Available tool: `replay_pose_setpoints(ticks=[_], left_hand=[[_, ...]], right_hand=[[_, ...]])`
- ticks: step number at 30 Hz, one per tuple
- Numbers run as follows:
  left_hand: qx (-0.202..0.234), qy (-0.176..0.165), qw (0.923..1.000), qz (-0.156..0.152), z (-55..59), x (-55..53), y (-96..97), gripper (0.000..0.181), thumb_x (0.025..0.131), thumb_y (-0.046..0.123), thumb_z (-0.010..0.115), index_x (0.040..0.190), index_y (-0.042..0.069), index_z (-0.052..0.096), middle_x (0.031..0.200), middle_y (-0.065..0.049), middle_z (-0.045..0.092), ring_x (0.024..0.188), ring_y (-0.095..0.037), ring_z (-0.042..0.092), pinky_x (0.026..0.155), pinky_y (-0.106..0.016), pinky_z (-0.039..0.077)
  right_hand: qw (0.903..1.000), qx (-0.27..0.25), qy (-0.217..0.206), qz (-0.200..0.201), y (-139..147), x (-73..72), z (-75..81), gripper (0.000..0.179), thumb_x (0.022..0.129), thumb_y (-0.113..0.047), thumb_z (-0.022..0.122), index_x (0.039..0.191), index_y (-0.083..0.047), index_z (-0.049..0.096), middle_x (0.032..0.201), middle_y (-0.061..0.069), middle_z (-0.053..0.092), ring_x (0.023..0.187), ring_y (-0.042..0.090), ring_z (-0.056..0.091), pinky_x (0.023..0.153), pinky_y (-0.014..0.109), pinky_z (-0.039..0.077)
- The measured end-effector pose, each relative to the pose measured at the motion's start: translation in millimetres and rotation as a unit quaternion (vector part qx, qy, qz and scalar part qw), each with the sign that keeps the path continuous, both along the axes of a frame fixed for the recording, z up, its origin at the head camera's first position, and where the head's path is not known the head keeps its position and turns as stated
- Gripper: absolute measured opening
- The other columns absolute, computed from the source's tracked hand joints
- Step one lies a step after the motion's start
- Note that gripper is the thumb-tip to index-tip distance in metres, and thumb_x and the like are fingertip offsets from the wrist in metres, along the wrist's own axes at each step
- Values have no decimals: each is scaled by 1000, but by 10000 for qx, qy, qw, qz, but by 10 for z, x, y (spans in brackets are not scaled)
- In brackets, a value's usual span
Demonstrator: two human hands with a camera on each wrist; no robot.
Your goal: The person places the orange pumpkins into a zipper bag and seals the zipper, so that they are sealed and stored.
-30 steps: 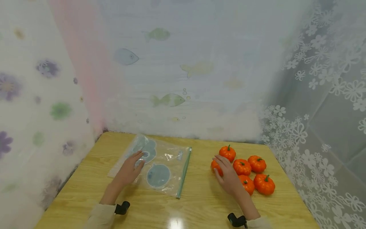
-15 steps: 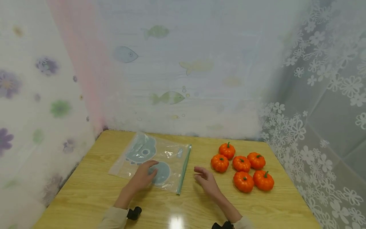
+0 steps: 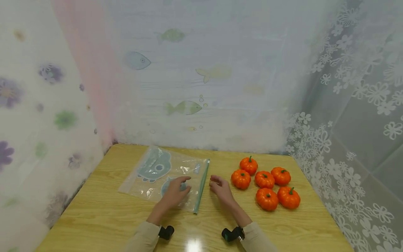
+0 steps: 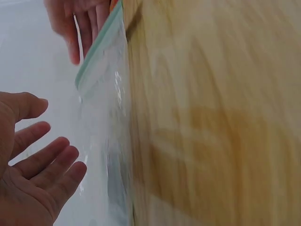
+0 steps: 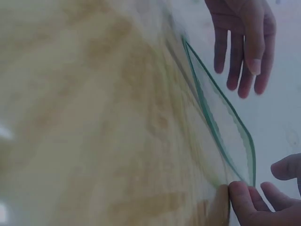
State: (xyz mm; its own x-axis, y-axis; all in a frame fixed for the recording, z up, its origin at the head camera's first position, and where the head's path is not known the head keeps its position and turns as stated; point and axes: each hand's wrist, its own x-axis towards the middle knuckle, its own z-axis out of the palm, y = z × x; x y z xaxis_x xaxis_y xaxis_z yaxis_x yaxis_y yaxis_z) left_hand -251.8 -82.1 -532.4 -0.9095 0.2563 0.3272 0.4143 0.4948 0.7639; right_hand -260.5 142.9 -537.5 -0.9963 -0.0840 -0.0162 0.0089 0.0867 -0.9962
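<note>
A clear plastic zip bag (image 3: 185, 162) with blue cartoon prints and a green zip edge (image 3: 203, 187) lies flat on the left half of the table. My left hand (image 3: 176, 192) hovers over its near right part, fingers relaxed and holding nothing. To the right of the zip edge is my right hand (image 3: 223, 190), fingers loosely bent, with no object between them. In the right wrist view the bag's green-edged mouth (image 5: 244, 127) stands slightly parted, and my right fingertips (image 5: 241, 193) appear right at its near end. Thumb and fingers stay apart on both hands.
Several small orange pumpkins (image 3: 267, 199) with green stems sit grouped on the right side of the wooden table (image 3: 94, 213). A fish-patterned curtain (image 3: 239, 115) hangs behind the table's far edge. Flowered curtains (image 3: 349, 161) flank it.
The right hand has moved left from the pumpkins to beside the bag's zip edge. The left hand has moved right across the bag. Bag and pumpkins lie where they were.
</note>
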Motion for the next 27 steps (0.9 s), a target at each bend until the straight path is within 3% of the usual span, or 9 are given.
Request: replay_pose_setpoints(ticks=[8,15,18,22,27], left_hand=[[424,-339,9982,268,46,-101,271,41,95,6,70,133,-8,61,130,-25,63,115,-41,62,91,-53,55],[421,-410,9980,211,36,-181,397,46,89,3,72,130,-13,59,127,-29,63,110,-44,63,88,-54,56],[285,-314,9989,221,28,-194,424,48,87,3,76,129,-14,59,126,-31,63,107,-44,64,87,-54,56],[113,-355,9991,214,13,-213,423,54,87,7,79,131,-14,57,125,-31,62,105,-43,65,84,-52,57],[178,-645,9976,200,5,-231,410,58,86,5,78,135,-15,54,121,-31,63,100,-41,66,80,-51,57]], right_hand=[[9999,21,110,-8,-49,-206,57,47,104,2,49,145,22,36,142,42,44,127,50,52,102,49,52],[9993,321,57,155,-123,-136,404,54,100,5,49,146,24,29,145,46,38,130,53,49,103,54,50],[9990,410,51,160,-122,-246,292,56,100,4,49,148,22,27,146,44,38,126,50,53,99,52,53],[9982,580,93,88,-131,-438,61,55,99,2,51,147,20,32,142,41,46,116,43,60,86,40,56],[9976,673,26,187,-167,-496,23,54,97,4,51,145,21,36,139,39,50,111,35,61,72,29,51]])
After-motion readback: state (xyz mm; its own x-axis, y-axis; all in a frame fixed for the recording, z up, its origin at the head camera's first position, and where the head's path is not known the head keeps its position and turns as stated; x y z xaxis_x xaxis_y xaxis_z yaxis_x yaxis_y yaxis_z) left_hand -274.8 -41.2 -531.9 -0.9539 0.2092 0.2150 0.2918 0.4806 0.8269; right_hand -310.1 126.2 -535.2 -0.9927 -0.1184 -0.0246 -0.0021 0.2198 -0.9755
